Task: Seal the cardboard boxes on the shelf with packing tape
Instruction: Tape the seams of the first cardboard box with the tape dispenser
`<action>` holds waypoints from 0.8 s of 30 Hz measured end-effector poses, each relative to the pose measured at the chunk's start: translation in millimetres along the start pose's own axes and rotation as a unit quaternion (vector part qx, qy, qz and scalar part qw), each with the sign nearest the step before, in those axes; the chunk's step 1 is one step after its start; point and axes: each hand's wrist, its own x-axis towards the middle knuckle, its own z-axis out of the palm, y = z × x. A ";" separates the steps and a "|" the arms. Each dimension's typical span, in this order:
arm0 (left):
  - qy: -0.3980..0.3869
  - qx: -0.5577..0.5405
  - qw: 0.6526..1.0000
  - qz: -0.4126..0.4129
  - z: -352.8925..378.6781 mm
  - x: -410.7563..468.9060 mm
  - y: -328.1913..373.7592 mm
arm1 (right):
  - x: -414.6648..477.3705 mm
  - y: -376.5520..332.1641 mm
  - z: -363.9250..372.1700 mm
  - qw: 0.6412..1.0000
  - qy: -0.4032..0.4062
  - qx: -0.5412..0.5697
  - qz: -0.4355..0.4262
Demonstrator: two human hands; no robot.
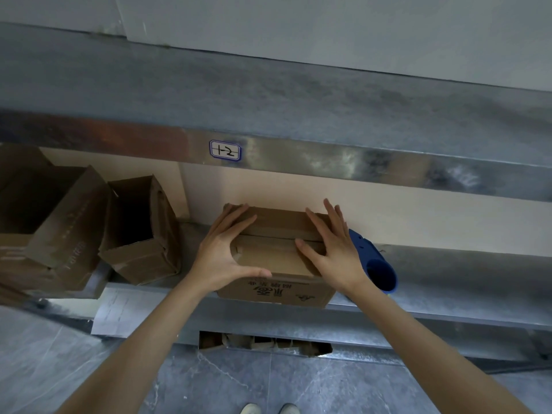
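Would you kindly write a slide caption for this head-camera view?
Left hand and right hand press shut a cardboard box on the shelf, blue tape dispenser alongside.

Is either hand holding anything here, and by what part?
Nothing is gripped. The left hand and right hand lie flat on the top flaps of the cardboard box. The tape dispenser sits unheld beside it.

Both arms outstretched; left hand (224, 251) and right hand (331, 251) flat, fingers spread
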 end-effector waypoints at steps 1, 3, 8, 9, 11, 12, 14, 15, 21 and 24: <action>0.008 -0.036 0.999 -0.017 0.4 0.3 0.9 | 0.0 -0.6 -0.5 1.000 0.005 0.022 0.007; 0.036 -0.086 0.995 -0.042 2.4 1.1 2.0 | -1.4 -1.5 -0.7 0.997 0.017 0.066 0.022; 0.056 -0.097 0.992 -0.059 6.0 0.0 -1.1 | -3.9 2.2 1.1 0.989 0.034 0.137 0.039; 0.053 -0.093 0.992 -0.064 6.0 -0.1 -1.0 | -3.3 2.9 0.8 0.988 0.028 0.143 0.044; 0.053 -0.087 0.992 -0.076 6.0 0.0 0.7 | -1.7 4.5 1.9 0.988 0.023 0.146 0.048; 0.054 -0.084 0.992 -0.083 5.9 -0.1 1.5 | -1.1 5.3 2.9 0.989 0.023 0.141 0.046; 0.057 -0.074 0.992 -0.089 5.6 -0.2 1.9 | -0.1 6.6 4.5 0.991 0.025 0.127 0.041; 0.057 -0.066 0.992 -0.088 5.6 -0.3 1.7 | 0.4 7.3 4.8 0.992 0.026 0.119 0.038; 0.058 -0.018 0.995 -0.078 4.6 0.5 1.9 | 3.4 9.4 5.7 0.995 0.034 0.097 0.017; 0.072 -0.014 0.995 -0.074 4.8 1.3 2.3 | 5.2 9.2 5.7 0.995 0.035 0.094 0.021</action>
